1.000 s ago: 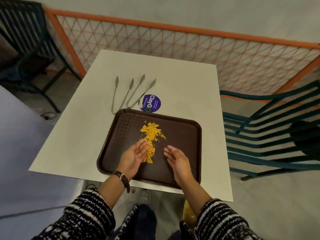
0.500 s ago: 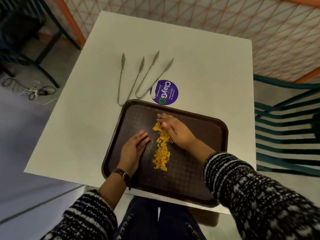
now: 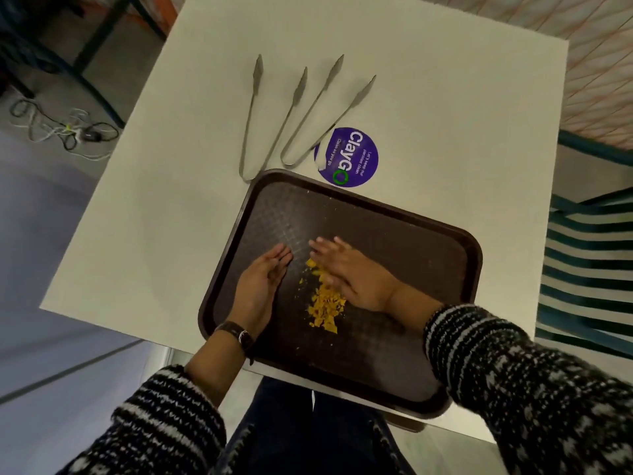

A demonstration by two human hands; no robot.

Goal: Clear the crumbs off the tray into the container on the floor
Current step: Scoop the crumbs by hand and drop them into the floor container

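The crumbs lay in a narrow yellow line down the middle of the tray, running toward its near edge, with a hand on either side. The left hand stood on its side just left of the line, fingers straight and together, gripping nothing; it looked set as a wall to stop bits scattering toward the tray's left edge. The right hand lay palm down, fingers straight, over the line's far end and right side, touching the crumbs and likewise grasping nothing, probably to rake them nearer. The tray sat askew at the near edge of the table, its near right corner overhanging above the person's lap (most likely so the pile could be pushed off toward the floor). The container was not plainly in view; a brown shape under that corner could not be identified. Beyond the tray's far edge lay 2 tongs, their bends close to its far left corner, and a round purple sticker, none in the sweep's path. The knees below the overhang seemed the 1 real obstacle to a clean drop. A chair stood off the table's right edge, and cables lay on the floor off its left.
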